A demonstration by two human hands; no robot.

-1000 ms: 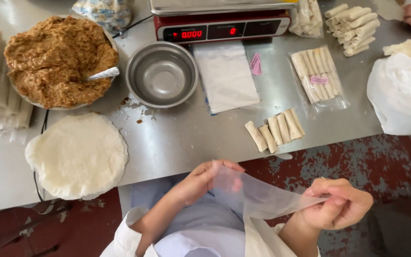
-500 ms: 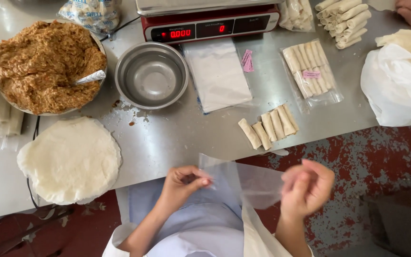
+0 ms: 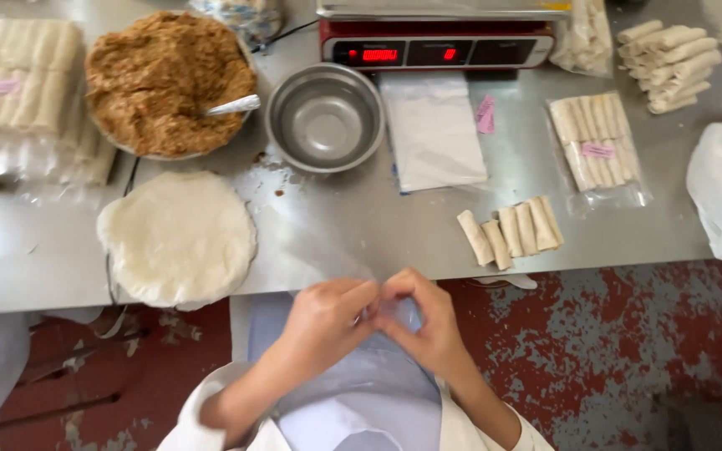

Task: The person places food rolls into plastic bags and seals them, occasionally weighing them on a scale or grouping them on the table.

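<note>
Now both hands meet below worktop [image 3: 361, 234] edge: left hand [image 3: 327, 321] & right hand [image 3: 428, 321] fingers pinched on clear plastic bag [image 3: 396, 313] btwn fingertips. Loose spring rolls [image 3: 511, 230] up-right of fingers.

Five loose spring rolls [image 3: 513, 231] are lying in a row on the steel table [image 3: 353, 221] — one sealed bag of rolls [image 3: 597, 151] is sitting behind them. One empty steel bowl [image 3: 325, 118], one bowl of brown filling [image 3: 166, 81] and one stack of round wrappers [image 3: 177, 237] are resting there — one scale [image 3: 438, 35] too.

Clear plastic bag [image 3: 390, 313], pinched, crumpled.
</note>
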